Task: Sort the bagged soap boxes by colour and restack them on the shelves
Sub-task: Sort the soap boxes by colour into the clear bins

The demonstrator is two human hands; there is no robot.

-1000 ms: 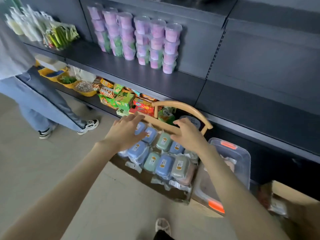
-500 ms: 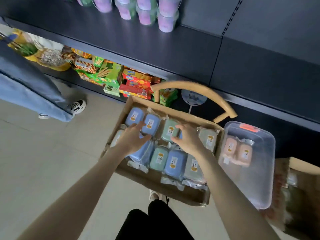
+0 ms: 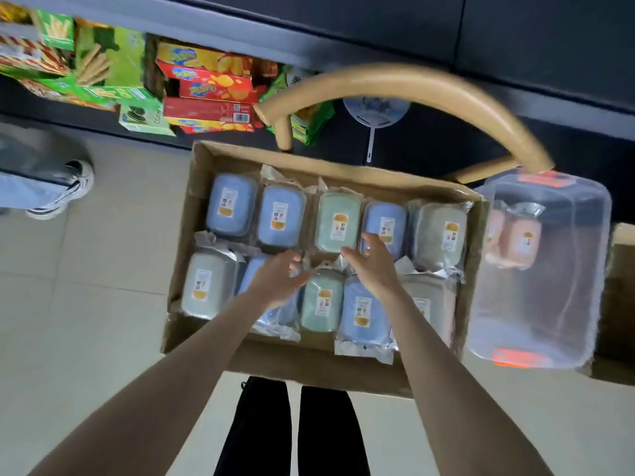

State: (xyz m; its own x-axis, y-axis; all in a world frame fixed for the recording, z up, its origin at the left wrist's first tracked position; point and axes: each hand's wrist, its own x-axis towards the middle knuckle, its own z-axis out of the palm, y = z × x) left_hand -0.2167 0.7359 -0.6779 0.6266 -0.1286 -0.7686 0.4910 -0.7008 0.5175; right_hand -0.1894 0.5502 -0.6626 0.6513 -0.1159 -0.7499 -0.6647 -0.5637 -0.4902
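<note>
Looking down from the head view, the rounded plastic soap boxes in crinkly clear bags (image 3: 338, 221), blue, green and grey, lie in two rows in the open brown cardboard carton (image 3: 240, 156). The left hand (image 3: 278, 280) and right hand (image 3: 372, 266) hover mid-carton, fingers (image 3: 369, 240) loosely apart, gripping nothing. The boxes look light and stiff, but the film looks slippery. I'd clasp one across its sides, not by the flap.

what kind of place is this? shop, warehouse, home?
Most likely a small shop aisle. Dark metal shelving holds rows of boxed snacks, a cardboard carton of bagged soap boxes sits in front of it for restocking, and the floor is tiled.
</note>
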